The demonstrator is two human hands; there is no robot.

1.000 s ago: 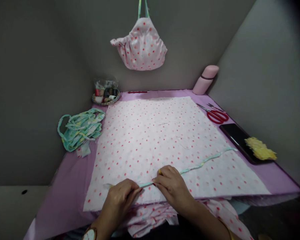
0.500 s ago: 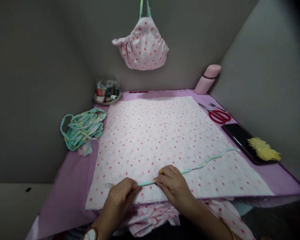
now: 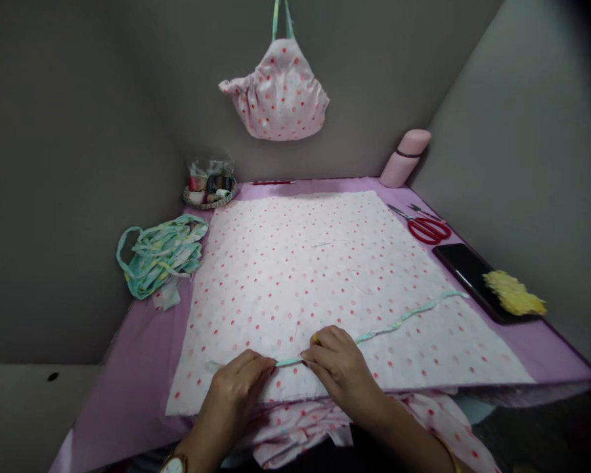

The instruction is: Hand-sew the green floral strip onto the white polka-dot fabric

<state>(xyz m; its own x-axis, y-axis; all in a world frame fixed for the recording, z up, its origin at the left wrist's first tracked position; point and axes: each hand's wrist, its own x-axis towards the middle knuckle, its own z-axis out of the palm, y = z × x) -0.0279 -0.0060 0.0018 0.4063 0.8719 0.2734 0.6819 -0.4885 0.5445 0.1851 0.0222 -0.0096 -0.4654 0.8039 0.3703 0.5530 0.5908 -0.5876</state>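
A narrow mint-green fabric strip [image 3: 404, 320] runs across the white polka-dot cloth [image 3: 270, 276] near its front edge. My left hand [image 3: 236, 387], closed, pinches the strip toward its left end, a short pale tail of which shows beyond the fingers. A short way to the right, my right hand [image 3: 337, 371] is closed on the same strip, thumb and fingertips pressed together. Between the two hands a short length lies straight. From my right hand the rest trails loosely to the cloth's right side. Loose threads [image 3: 362, 281] lie on the cloth.
Coiled green strips [image 3: 165, 253] lie at left, below a small basket [image 3: 211, 197] of thread spools. Red-handled scissors [image 3: 428, 230], a phone [image 3: 465, 272] with a yellow scrunched piece [image 3: 515, 293], and a pink bottle [image 3: 404, 157] stand right. A polka-dot fabric piece [image 3: 283, 92] hangs behind.
My left hand's fingertips have shifted slightly right along the strip, so the span between the hands is shorter. The whole view has moved a little.
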